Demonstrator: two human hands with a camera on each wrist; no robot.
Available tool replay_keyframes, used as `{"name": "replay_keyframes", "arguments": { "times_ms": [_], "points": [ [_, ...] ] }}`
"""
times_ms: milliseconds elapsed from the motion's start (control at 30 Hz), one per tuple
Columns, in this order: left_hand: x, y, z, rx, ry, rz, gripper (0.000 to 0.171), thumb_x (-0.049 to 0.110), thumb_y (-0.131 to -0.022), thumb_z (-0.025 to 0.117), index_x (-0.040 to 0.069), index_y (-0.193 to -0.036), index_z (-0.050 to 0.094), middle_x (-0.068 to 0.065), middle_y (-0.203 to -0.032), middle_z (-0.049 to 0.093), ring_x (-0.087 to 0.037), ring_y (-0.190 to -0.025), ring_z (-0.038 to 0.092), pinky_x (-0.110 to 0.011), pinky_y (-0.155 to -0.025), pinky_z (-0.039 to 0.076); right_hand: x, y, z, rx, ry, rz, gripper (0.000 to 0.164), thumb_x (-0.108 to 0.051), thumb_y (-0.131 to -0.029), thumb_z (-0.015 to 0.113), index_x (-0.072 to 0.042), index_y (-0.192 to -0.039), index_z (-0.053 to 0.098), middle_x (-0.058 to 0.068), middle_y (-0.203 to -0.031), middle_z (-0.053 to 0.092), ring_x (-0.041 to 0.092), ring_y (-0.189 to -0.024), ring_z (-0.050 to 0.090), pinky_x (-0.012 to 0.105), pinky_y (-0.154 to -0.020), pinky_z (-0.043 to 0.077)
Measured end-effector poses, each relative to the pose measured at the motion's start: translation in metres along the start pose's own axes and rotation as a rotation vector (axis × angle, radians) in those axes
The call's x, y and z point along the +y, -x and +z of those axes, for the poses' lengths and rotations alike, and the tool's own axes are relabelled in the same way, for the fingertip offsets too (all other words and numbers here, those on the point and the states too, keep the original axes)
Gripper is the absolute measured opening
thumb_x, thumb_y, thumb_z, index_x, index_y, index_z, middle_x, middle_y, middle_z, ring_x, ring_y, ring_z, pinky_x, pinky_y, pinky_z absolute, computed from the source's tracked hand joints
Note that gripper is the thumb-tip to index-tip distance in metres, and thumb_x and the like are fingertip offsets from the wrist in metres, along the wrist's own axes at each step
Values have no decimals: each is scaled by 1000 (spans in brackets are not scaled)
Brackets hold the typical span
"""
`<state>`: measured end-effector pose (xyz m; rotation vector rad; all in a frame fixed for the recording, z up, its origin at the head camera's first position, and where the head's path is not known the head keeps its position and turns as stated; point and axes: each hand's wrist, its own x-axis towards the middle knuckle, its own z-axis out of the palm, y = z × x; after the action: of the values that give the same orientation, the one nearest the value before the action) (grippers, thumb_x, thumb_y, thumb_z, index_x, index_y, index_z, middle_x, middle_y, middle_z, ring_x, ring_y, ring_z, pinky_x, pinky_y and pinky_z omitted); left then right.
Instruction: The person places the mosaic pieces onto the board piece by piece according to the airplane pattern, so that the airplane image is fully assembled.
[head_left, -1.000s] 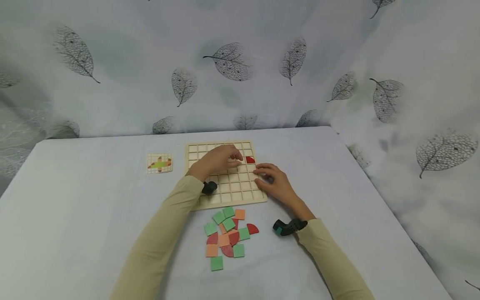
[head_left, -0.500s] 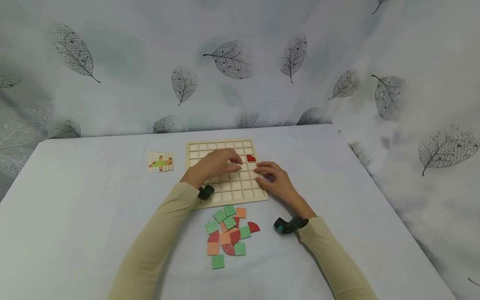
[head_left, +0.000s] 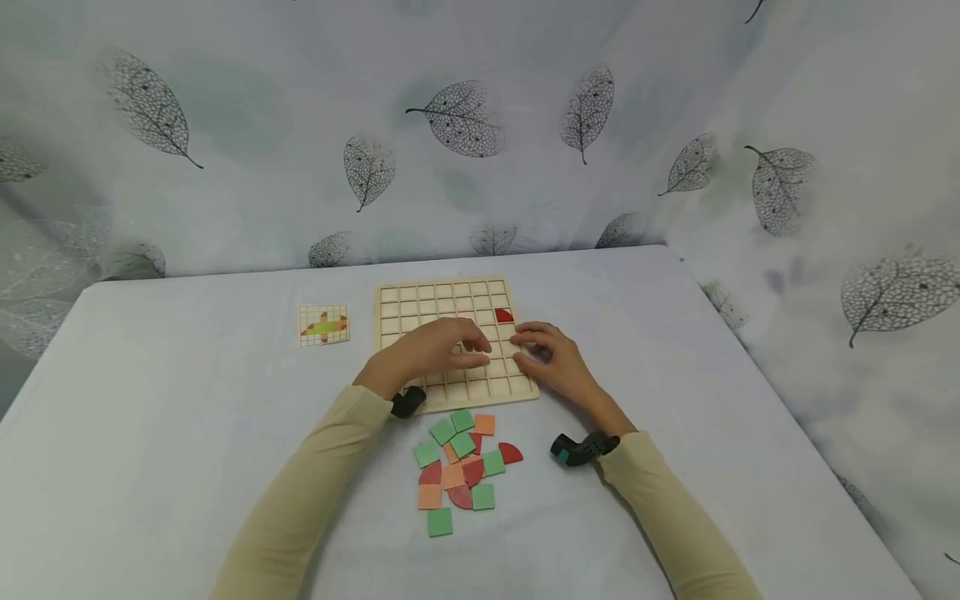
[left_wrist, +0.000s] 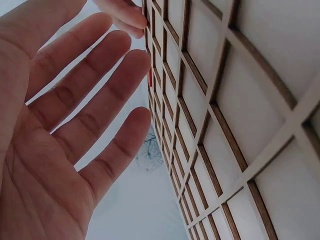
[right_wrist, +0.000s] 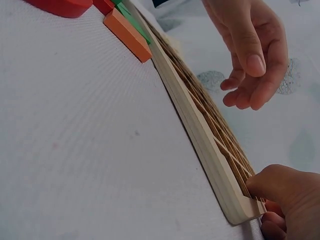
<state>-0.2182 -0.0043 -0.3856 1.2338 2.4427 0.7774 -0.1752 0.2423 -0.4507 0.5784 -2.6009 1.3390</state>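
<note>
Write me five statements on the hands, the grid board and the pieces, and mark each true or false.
1. The right hand touches the grid board's right edge. True.
2. The left hand holds a green square. False: it holds nothing and hovers over the board.
3. The picture card lies left of the board. True.
4. The red piece set in the board is near its left edge. False: it is near the right edge.
5. Loose green squares lie on the tablecloth. True.
</note>
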Motion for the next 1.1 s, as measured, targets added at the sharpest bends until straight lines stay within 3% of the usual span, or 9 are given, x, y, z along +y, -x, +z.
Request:
{"name": "replay_keyframes", "arguments": {
  "times_ms": [233,567,800,1100],
  "points": [
    [10,8,4,-36,10,46,30,30,-95,64,9,-116,69,-2,-112,67,-14,-98,61,-30,-87,49,-5,-1,1,19,-6,-10,27,3,-84,72,8,-111,68,24,-126,58,38,-103,59,52,-86,48],
    [15,17,13,-74,-10,89,25,25,-91,71,9,-110,71,2,-103,67,-12,-91,60,-26,-84,49,-46,1,-9,3,-9,-22,25,9,-84,69,14,-108,66,31,-121,57,44,-99,58,51,-84,48],
    [18,21,19,-131,-5,135,30,27,-84,78,12,-109,70,3,-102,65,-14,-91,57,-26,-84,47,-47,2,-11,5,-14,-31,25,9,-83,69,13,-108,66,31,-121,58,44,-99,58,52,-84,47],
    [21,20,23,-166,-132,242,24,31,-81,80,15,-97,74,2,-100,63,-14,-87,56,-25,-78,46,-45,2,-10,7,-28,-58,25,10,-83,69,13,-108,66,32,-121,57,45,-99,57,55,-82,47]
  ]
}}
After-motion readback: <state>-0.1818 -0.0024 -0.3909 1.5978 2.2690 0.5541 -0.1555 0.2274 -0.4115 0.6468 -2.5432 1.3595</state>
